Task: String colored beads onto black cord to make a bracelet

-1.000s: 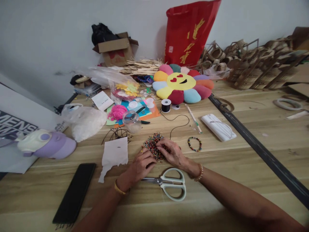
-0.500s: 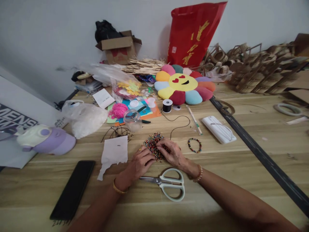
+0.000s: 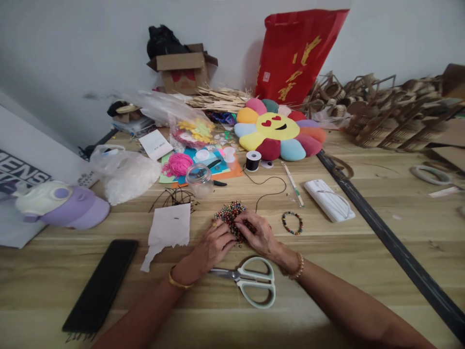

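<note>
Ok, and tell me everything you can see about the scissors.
The scissors lie flat on the wood-look table, nearer the camera than the bead pile. Two large, pale loop handles, plastic by their look, point right; the shiny, metal-looking blades point left and look shut or nearly so. Neither hand grips them. The blade tips end by the left hand, near its wrist; whether they touch it, I can't tell.

Left hand (image 3: 213, 246) and right hand (image 3: 260, 234) touch beads (image 3: 231, 211); scissors (image 3: 237, 276) lie near.
</note>
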`<move>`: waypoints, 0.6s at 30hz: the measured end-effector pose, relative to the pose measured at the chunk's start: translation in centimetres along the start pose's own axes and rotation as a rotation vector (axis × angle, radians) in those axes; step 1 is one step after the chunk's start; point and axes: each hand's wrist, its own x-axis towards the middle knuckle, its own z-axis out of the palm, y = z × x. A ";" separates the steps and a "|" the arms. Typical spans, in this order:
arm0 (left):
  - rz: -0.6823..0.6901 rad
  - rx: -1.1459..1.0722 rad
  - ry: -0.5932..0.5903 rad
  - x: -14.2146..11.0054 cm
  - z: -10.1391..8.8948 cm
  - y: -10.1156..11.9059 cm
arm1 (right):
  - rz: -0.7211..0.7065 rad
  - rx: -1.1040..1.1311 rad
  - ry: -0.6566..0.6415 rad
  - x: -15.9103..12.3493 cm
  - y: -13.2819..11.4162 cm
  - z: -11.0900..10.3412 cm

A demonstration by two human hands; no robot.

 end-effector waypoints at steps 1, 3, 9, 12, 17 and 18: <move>0.001 -0.001 -0.002 0.0 0.0 0.0 | 0.002 -0.002 -0.001 0.0 -0.1 0.0; -0.005 -0.003 0.002 0.0 0.0 0.0 | 0.006 -0.012 -0.006 0.1 -0.3 -0.2; -0.019 0.009 0.003 -0.1 -0.3 0.0 | 0.014 -0.012 -0.010 0.1 -0.4 -0.2; -0.033 -0.005 0.004 -0.1 -0.3 -0.1 | 0.008 0.000 -0.016 0.1 -0.2 -0.2; -0.025 -0.004 0.018 -0.1 -0.3 -0.2 | 0.013 0.001 -0.020 0.1 -0.3 -0.2; -0.024 -0.003 0.024 -0.1 -0.3 -0.2 | 0.014 -0.001 -0.015 0.1 -0.3 -0.3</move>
